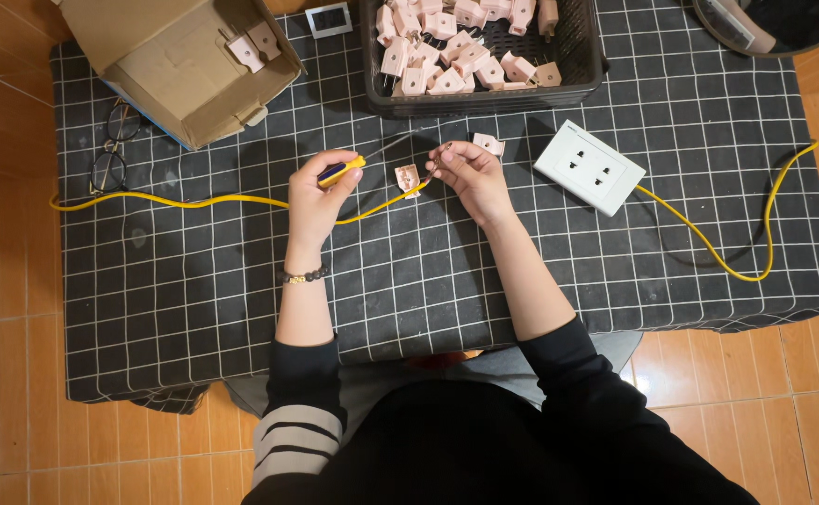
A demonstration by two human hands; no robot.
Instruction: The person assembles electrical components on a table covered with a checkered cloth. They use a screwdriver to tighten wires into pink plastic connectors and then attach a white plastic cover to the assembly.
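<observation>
Only 1 view here, the head camera looking straight down, so here goes. The left hand (321,192) is clenched around a screwdriver (342,171) with a yellow and blue handle, its shaft pointing across toward the other hand; held low on the handle like that, the tip can be steered to the small part. The right hand (470,173) pinches the stripped end of the yellow cable (194,201) between fingertips, with what looks like bare copper strands sticking up; I can't tell exactly how many fingers are on it. Between the 2 hands lies an open pink plug half (408,176), flat on the counter (428,281), touching or just beside the cable end, so the wire end sits right where the screwdriver can reach. Another pink plug piece (488,143) lies just above the right hand.

The cable runs off both ways; 1 stretch trails left past a pair of glasses (110,150), another loops right from a white socket box (589,166), which sits near the right hand, close enough to grab. A dark basket (578,79) full of pink plugs (447,51) sits at the far edge, straight ahead; a cardboard box (176,65) with 2 more plug pieces is at the far left, tipped open toward the person; both are within arm's reach but well apart from the working spot.
</observation>
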